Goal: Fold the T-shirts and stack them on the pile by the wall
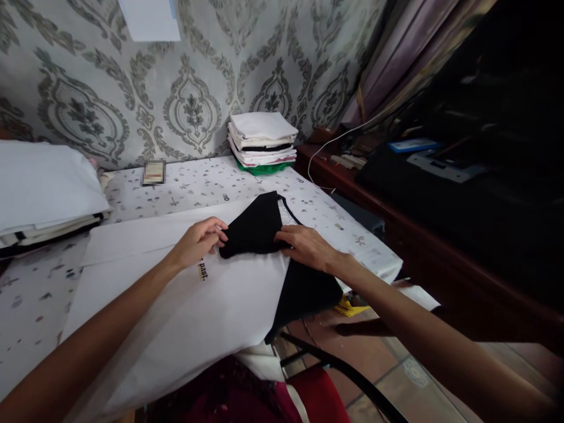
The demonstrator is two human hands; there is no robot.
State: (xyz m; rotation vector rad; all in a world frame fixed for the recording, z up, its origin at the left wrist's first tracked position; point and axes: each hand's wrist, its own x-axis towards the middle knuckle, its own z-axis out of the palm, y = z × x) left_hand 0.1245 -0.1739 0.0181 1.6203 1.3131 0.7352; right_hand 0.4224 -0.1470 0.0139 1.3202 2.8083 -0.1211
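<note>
A white T-shirt (229, 299) with black sleeves lies spread on the bed, its lower part hanging toward me. Dark lettering, partly hidden by my arm, is printed on its front. One black sleeve (253, 226) is folded inward over the body; the other hangs near the bed's edge. At the folded sleeve's left end, the curled fingers of my left hand (200, 239) pinch the cloth. My right hand (311, 248) is closed on the sleeve close to the collar, its fingertips partly hidden.
Folded clothes (262, 138) are stacked at the back by the wall. Another pile of white clothes (48, 188) lies at the left. A small box (154, 173), blurred out, rests on the patterned sheet. A dark wooden desk (352, 194) with a cable borders the right; a red chair seat (319, 396) shows below.
</note>
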